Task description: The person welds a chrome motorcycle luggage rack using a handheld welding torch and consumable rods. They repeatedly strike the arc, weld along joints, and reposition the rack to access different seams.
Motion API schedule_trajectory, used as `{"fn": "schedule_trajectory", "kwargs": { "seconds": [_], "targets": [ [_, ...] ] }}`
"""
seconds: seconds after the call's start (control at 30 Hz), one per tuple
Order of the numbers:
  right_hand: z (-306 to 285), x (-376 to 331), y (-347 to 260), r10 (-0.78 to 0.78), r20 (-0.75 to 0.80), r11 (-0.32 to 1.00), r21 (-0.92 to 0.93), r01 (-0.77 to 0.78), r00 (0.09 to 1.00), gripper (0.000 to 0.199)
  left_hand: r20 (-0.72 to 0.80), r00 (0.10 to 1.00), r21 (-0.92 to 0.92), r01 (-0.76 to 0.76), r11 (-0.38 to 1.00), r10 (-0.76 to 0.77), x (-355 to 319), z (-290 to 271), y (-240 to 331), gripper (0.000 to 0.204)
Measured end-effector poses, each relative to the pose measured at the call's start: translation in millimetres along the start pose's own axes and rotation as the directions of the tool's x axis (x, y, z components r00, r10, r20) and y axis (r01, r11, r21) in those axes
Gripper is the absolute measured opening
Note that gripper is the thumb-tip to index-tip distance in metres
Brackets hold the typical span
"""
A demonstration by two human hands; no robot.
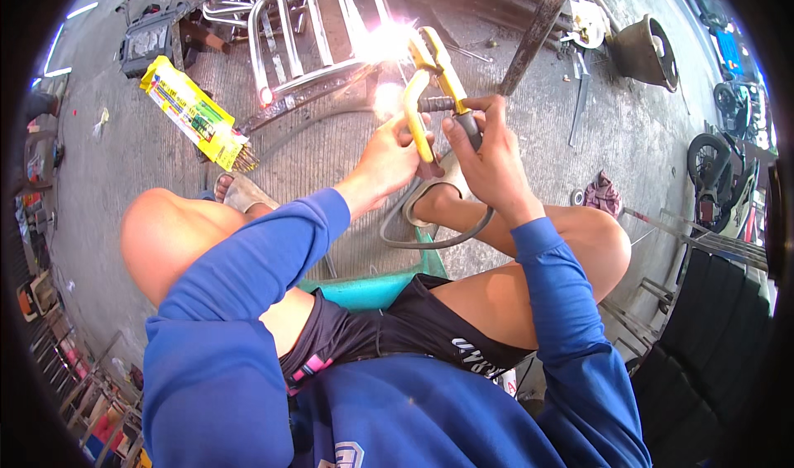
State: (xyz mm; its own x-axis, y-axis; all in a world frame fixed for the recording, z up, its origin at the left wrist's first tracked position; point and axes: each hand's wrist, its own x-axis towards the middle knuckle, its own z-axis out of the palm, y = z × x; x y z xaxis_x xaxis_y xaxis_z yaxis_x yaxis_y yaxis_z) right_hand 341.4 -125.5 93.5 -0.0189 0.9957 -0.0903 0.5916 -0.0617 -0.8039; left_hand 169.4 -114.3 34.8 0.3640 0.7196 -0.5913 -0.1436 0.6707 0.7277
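Note:
A yellow welding electrode holder (447,73) with a dark handle is raised in front of me. My right hand (495,155) is closed around the handle. Beside it, my left hand (387,159) is closed at the holder's curved yellow lever; its fingertips are partly hidden. A dazzling white glare at the holder's jaws hides the tip and any rod in it. This glare also covers the near right corner of a shiny tubular metal frame (321,23) with several bars, lying on the floor.
A yellow packet of welding rods (192,112) lies left, near a dark tool case (149,42). A grey cable (437,245) loops between my feet. A rusty metal post (542,26) and dark bucket (645,52) stand far right. Beneath me is a teal stool (364,291).

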Motion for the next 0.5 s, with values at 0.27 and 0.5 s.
{"fn": "schedule_trajectory", "kwargs": {
  "seconds": [0.27, 0.5],
  "targets": [
    [-3.1, -0.8, -1.1, 0.022, 0.044, 0.999, 0.046, -0.024, 0.999, 0.036, 0.050, 0.998, -0.003, -0.041, 0.999, 0.041, -3.9, 0.1, 3.4, 0.034],
    [-3.5, 0.4, -6.0, 0.051, 0.072, 0.999, 0.000, -0.051, 0.996, 0.037, 0.056, 0.998, -0.075, 0.035, 0.997, -0.031, -4.7, -1.7, 4.1, 0.048]
  ]
}}
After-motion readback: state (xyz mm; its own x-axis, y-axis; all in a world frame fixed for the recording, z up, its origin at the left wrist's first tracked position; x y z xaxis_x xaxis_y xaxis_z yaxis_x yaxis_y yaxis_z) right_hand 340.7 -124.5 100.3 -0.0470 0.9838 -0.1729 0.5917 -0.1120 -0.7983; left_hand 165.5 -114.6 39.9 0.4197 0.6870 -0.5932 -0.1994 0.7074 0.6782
